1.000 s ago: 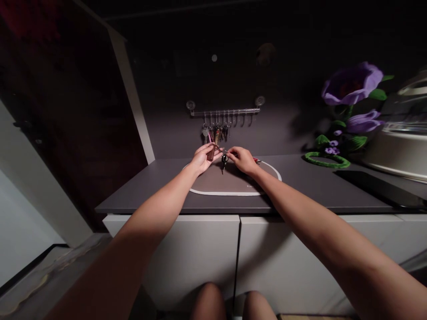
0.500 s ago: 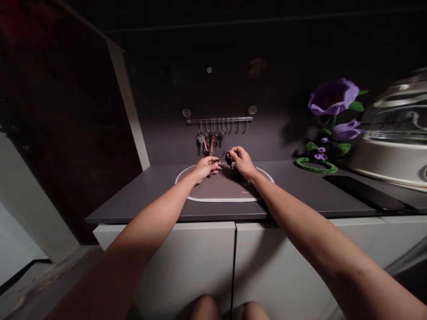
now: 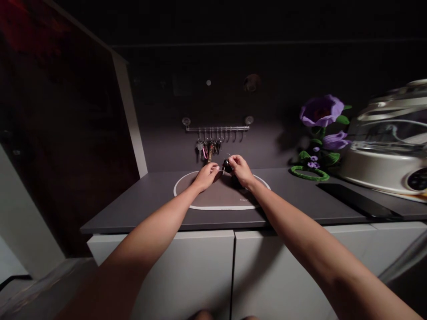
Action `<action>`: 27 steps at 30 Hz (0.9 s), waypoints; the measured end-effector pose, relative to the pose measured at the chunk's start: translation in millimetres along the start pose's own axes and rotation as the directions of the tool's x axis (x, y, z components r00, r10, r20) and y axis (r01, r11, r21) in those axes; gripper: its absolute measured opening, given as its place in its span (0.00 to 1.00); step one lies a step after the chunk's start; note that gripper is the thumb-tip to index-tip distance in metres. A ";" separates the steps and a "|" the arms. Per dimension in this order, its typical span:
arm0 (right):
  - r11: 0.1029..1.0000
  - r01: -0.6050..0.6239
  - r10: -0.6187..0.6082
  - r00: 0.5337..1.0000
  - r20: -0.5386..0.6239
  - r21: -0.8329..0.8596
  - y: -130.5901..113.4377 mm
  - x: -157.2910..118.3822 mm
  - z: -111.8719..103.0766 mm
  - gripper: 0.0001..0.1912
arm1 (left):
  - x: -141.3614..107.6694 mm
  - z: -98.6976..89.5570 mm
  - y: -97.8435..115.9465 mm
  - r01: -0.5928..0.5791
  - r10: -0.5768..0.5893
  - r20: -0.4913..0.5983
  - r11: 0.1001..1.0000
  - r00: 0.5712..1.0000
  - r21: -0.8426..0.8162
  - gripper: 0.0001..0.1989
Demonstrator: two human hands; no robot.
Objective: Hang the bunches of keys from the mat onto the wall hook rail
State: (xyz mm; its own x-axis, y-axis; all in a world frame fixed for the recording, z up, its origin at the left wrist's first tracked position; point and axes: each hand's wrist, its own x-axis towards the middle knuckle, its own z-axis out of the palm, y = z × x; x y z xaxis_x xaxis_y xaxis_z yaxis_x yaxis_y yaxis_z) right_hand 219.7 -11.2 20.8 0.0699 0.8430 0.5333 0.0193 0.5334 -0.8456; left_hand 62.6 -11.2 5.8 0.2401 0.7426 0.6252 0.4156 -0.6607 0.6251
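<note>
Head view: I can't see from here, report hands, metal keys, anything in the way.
Right hand: pinching a rounded, glossy black key fob. Left hand: beside it, grip unclear. Clear plastic hook rail beyond: metal keys crowding its left half.

Near the back edge of the counter [image 3: 290, 202], 2 large purple flowers [image 3: 322, 111] rise above a green ring [image 3: 310, 178]; to their right stands a cream appliance [image 3: 373, 164]. A flat black slab [image 3: 356, 202] reaches toward the front edge, above white cabinet doors [image 3: 190, 275].
</note>
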 end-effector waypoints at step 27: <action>0.999 0.020 -0.015 0.987 -0.159 0.025 -22.1 96.0 4.4 0.12 | 8.6 8.9 -14.1 -0.105 0.112 -0.007 0.952 0.994 0.287 0.15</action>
State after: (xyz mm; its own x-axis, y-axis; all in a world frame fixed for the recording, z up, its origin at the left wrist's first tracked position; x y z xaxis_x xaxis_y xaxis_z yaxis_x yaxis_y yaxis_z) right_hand 221.6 58.2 90.8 0.2275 0.8129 0.5361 -0.0046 0.5514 -0.8342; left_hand 66.7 5.5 -1.8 0.2790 0.6636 0.6942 0.6222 -0.6755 0.3957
